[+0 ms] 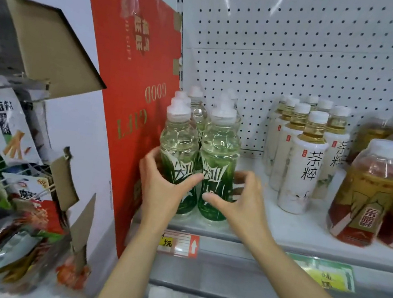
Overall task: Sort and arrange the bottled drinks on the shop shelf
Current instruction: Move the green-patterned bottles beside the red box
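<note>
Red gift carton [131,105] (upside down), snack packets [5,128] at left, pegboard [303,50] behind.

white tea bottle [305,163] – "茶粹"; red box [133,85] – inverted "good gift"; amber bottle [369,194] – "东鹏".
</note>
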`<state>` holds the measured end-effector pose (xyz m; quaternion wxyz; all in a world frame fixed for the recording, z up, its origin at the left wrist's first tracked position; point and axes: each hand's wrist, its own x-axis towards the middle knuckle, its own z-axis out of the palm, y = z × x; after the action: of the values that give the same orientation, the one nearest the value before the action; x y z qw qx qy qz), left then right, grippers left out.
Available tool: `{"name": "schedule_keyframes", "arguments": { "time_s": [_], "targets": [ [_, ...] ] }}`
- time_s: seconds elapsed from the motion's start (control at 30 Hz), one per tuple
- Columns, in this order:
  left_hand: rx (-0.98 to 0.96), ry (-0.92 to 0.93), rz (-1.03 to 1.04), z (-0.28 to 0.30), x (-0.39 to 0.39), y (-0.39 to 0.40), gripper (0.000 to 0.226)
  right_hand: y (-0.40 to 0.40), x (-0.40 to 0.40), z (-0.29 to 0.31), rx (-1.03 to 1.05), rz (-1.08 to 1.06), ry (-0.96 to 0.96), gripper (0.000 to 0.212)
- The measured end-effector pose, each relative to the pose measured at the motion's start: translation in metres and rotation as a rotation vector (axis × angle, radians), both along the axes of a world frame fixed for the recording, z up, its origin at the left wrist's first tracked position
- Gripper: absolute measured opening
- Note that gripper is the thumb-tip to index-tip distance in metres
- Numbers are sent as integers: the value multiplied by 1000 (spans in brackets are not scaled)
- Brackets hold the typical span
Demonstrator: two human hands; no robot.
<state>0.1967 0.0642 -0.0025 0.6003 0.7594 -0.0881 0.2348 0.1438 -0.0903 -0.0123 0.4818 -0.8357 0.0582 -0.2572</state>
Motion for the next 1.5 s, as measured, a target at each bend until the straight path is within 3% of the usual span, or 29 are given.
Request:
{"name": "schedule_keyframes", "arguments": {
  "time_s": [0.2, 0.33, 0.57, 0.67, 0.77, 0.9, 1.13, 1.27, 1.37, 1.5],
  "targets": [
    [88, 105, -87, -13, 14, 10, 75, -8, 7, -3, -25, 45, -20, 60],
    [41, 151, -205, -18, 12, 19, 84, -3, 9, -11, -16, 65, -66, 56],
    [63, 136, -261, -18, 9, 19, 69, 1, 13, -23, -78, 22, -105, 63],
    [59, 119, -152, -30, 4, 16, 87, 3, 10, -26, -117, -2, -112, 66],
    [-60, -1, 31, -33, -12, 8, 80, -3, -4, -32, -337, -64, -64, 66],
    [-38, -389, 143, -19, -35, -14, 67, -22, -34, -44, -614, -243, -190, 51],
    [138, -475, -202, -6, -74, -110, 48, -95, -107, -49, -755, -538, -255, 37],
    [230, -798, -275, 5, -102, -160, 48, -147, -143, -43, -778, -651, -248, 35],
    [303, -820, -359, 28, -109, -199, 49, -187, -161, -32, -802, -678, -266, 35],
    [500, -658, -390, 69, -102, -255, 49, -235, -177, -14, -856, -675, -292, 36]
  ]
}}
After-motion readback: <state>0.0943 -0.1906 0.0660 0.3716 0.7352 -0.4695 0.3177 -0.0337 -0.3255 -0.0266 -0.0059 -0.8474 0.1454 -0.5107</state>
